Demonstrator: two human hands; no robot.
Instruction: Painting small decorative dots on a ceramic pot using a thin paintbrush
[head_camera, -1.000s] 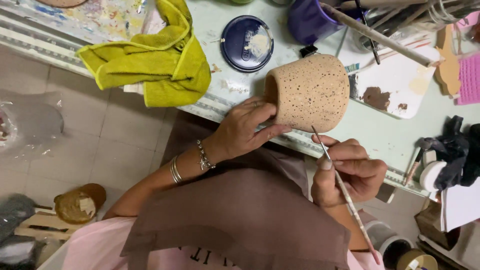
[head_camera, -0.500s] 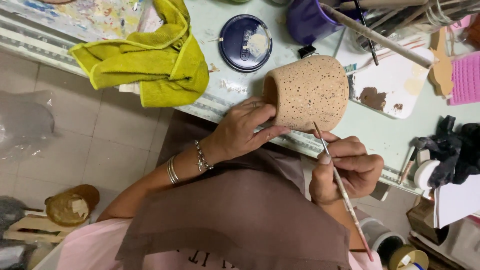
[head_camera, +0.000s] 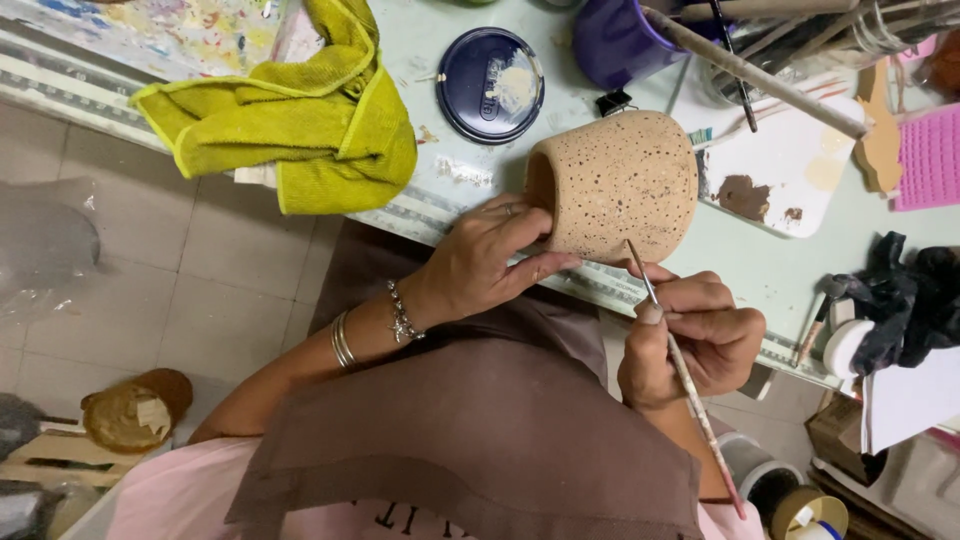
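Two hands: pot (head_camera: 620, 185) steadied, brush (head_camera: 680, 365) pinched.

— How is the left hand (head_camera: 490, 258) set?
— Forearm reaching up and across from the lower left, wrist bent, fingers spread and curled in a wrapping grip, thumb tucked under.
— And the right hand (head_camera: 695, 335)?
— Lower down, close to the body (knuckles facing right), fingers pinched together in a pen-like grip, thumb pressed against the forefinger.

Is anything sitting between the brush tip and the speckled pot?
Nothing visible. The right hand holds the thin brush, its tip at the speckled pot, which the left hand steadies at the open end.
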